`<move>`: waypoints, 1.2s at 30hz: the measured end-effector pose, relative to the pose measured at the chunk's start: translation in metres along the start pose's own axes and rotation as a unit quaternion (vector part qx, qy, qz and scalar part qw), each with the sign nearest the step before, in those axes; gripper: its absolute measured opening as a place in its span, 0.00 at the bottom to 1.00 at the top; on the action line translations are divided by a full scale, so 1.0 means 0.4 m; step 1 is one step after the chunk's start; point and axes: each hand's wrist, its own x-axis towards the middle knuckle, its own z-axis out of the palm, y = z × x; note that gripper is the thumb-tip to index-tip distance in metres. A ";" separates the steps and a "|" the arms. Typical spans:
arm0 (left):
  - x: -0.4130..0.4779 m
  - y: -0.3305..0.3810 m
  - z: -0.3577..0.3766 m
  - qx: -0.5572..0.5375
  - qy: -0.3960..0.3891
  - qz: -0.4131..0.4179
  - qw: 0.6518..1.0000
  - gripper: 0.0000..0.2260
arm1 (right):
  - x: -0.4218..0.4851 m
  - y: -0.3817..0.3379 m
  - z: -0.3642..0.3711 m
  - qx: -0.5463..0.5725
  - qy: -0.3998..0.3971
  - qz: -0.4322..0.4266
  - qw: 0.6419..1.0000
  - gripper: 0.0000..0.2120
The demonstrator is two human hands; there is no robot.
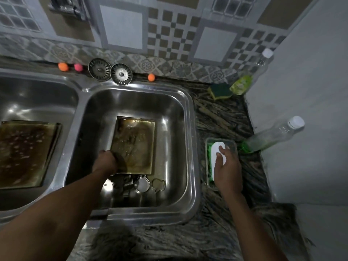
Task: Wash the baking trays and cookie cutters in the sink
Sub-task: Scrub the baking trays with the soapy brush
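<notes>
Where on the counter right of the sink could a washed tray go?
Bare counter lies between the sink rim, the sponge and the soap dish. More shows near the front edge. By the wall it is crowded: two bottles.
</notes>
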 end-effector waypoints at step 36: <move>-0.235 0.050 -0.260 -0.067 0.225 0.336 0.912 0.37 | -0.042 -0.288 -0.084 0.157 0.129 -0.173 0.964 0.13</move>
